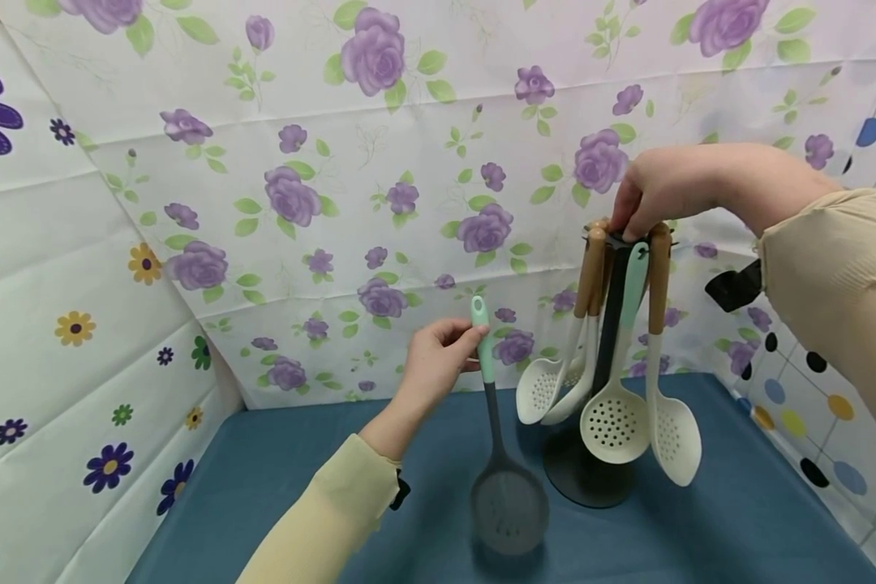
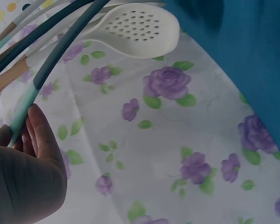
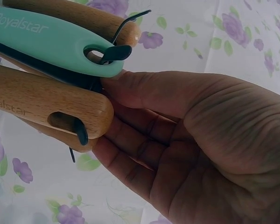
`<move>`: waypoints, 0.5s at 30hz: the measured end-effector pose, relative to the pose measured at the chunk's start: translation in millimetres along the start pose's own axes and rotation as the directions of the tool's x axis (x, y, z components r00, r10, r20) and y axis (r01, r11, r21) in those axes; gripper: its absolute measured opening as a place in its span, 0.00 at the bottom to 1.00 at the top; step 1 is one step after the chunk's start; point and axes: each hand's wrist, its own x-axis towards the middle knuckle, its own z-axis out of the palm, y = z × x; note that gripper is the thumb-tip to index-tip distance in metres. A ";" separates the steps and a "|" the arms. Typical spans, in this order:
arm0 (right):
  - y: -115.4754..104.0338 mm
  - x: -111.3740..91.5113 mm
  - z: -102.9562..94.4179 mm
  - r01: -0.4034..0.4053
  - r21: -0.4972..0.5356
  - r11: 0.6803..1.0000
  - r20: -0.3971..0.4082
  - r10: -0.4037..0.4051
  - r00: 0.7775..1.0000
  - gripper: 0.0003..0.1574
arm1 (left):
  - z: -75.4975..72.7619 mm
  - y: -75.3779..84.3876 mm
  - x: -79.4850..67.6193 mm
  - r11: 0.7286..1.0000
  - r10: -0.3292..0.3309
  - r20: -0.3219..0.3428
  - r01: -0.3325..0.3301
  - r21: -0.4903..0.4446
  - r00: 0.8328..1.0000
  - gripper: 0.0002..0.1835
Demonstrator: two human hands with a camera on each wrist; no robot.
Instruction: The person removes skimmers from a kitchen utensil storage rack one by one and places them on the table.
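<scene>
My left hand pinches the mint-green handle of a grey slotted skimmer near its top, between thumb and fingers. The skimmer hangs upright, its round head low over the blue tabletop, left of a black utensil stand. Over at the stand, my right hand reaches from above and grips its top with thumb and fingertips. Around the stand hang several cream utensils, among them a skimmer with a mint handle and a slotted spoon with a wooden handle. Black hooks poke through the handle holes.
A blue cloth covers the tabletop. Behind it hangs a white sheet with purple roses. Flower-printed sheeting borders the left side, and dotted sheeting the right.
</scene>
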 end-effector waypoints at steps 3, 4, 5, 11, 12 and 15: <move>0.6 -0.4 -0.3 -0.002 0.001 1.000 -0.001 0.002 1.000 0.16 | -0.4 -7.9 3.2 0.999 -0.043 0.005 0.043 -0.007 0.999 0.15; 0.7 -0.5 -0.3 -0.004 0.002 1.000 -0.003 0.004 1.000 0.16 | -0.4 -11.2 4.5 0.998 -0.058 0.005 0.058 -0.006 0.998 0.16; 0.9 -0.6 -0.3 -0.004 0.002 1.000 -0.004 0.005 1.000 0.16 | -0.4 -14.7 5.7 0.997 -0.071 0.006 0.071 -0.004 0.997 0.17; 0.3 -1.4 0.3 -0.008 0.007 1.000 -0.008 0.008 1.000 0.15 | 0.5 -38.6 12.0 0.986 -0.166 0.010 0.166 0.013 0.986 0.18; -0.1 -1.3 0.4 -0.007 0.006 1.000 -0.009 0.007 1.000 0.16 | 0.8 -42.4 12.6 0.983 -0.181 0.009 0.181 0.015 0.983 0.18; -1.5 -0.8 0.6 -0.004 0.004 1.000 -0.010 0.004 1.000 0.16 | 2.1 -53.0 14.1 0.977 -0.213 -0.001 0.213 0.021 0.977 0.19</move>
